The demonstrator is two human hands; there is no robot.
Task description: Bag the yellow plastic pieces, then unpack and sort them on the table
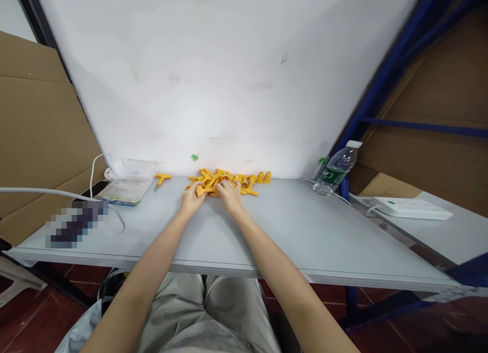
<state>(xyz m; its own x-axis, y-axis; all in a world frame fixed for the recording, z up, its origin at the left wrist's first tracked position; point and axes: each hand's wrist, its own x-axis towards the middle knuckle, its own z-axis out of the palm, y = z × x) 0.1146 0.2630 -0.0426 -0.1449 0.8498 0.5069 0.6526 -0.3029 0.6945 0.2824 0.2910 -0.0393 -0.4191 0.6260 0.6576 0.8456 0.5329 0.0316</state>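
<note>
A heap of yellow plastic parts (213,176), some T-shaped and some cup-shaped, lies at the back of the table against the white panel. My left hand (191,199) is at the heap's front left, closed on a yellow plastic part (200,191) with a flared end. Reaching into the middle of the heap, my right hand (230,195) has its fingers bent; the fingertips are hidden, and what they grip cannot be made out. Two yellow cups (264,177) stand at the heap's right end. Apart on the left lies a yellow T-shaped handle (163,177) with a metal spiral or chain.
Clear plastic bags (131,183) and a white cable (57,191) lie on the left of the grey table (305,241). A water bottle (337,170) leans at the right beside a blue frame (353,124). Further right is a white power strip (412,209). Cardboard (34,134) stands left.
</note>
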